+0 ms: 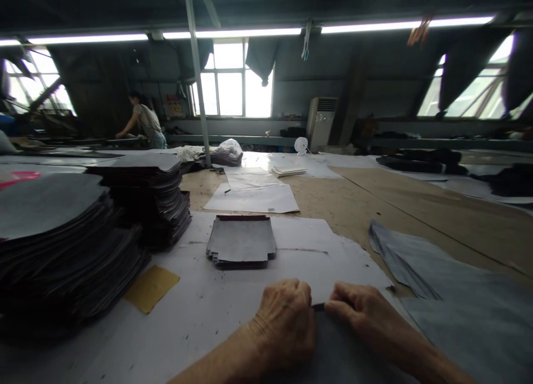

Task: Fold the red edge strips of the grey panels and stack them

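Note:
Close in front of me, a dark grey sheet (pixel 333 345) lies partly under my hands, its upper edge dark where it shows between them. My left hand (pixel 287 317) is closed over that edge with its fingers curled. Just to its right, my right hand (pixel 358 306) pinches the same edge between thumb and fingers. Beyond my hands sits a small stack of grey notched pieces (pixel 239 240) on white paper (pixel 308 231). Larger grey sheets (pixel 466 317) are spread at the right. The near part of the held sheet is dim.
Tall stacks of dark cut pieces (pixel 62 262) (pixel 144 201) stand at the left. A yellow-brown square (pixel 152 288) lies beside them. White sheets (pixel 254 198) and a small white fan (pixel 300 146) are farther back. A pole (pixel 199 79) rises from the table. Another person (pixel 145 120) works at the far left.

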The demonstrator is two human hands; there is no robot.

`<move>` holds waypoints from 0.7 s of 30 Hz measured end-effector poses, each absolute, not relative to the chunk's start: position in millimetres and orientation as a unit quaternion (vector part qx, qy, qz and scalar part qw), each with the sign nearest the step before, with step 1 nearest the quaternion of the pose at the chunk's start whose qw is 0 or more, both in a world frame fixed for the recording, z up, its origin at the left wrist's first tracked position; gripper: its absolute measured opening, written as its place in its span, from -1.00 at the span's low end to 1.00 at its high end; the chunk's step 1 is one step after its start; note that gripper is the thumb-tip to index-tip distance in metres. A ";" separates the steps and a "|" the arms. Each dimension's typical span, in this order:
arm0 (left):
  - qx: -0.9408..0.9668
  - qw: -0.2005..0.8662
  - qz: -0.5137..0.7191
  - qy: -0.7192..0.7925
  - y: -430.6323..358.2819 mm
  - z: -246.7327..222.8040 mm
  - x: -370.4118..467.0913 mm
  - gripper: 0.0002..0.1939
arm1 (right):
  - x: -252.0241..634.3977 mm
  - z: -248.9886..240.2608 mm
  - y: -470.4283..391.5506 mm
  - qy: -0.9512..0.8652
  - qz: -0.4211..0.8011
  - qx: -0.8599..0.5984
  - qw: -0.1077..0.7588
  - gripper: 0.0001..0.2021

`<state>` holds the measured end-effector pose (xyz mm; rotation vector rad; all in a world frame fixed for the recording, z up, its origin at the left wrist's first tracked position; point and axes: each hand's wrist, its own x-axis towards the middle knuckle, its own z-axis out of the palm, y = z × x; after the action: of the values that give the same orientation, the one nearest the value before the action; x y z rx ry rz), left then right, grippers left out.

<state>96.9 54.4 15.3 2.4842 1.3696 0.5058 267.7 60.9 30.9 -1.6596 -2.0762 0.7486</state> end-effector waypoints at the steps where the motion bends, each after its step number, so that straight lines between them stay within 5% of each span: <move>1: 0.847 0.123 0.180 0.485 57.1 17.5 94.6 -0.88 | 264.0 33.8 63.7 -0.739 0.268 -0.587 0.195 -0.79; 12: 0.730 0.094 0.268 0.622 106.9 79.4 -12.2 -0.87 | 189.7 61.7 152.5 -0.744 0.281 -0.514 0.323 -0.75; 21: 0.535 -0.053 0.407 0.739 139.4 41.7 -59.3 -0.69 | 143.1 38.9 231.5 -0.747 0.202 -0.571 0.274 -0.74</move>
<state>-59.3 139.4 41.7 1.7398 2.4021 1.3226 143.1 231.5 38.9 -1.5356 -2.0092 0.5421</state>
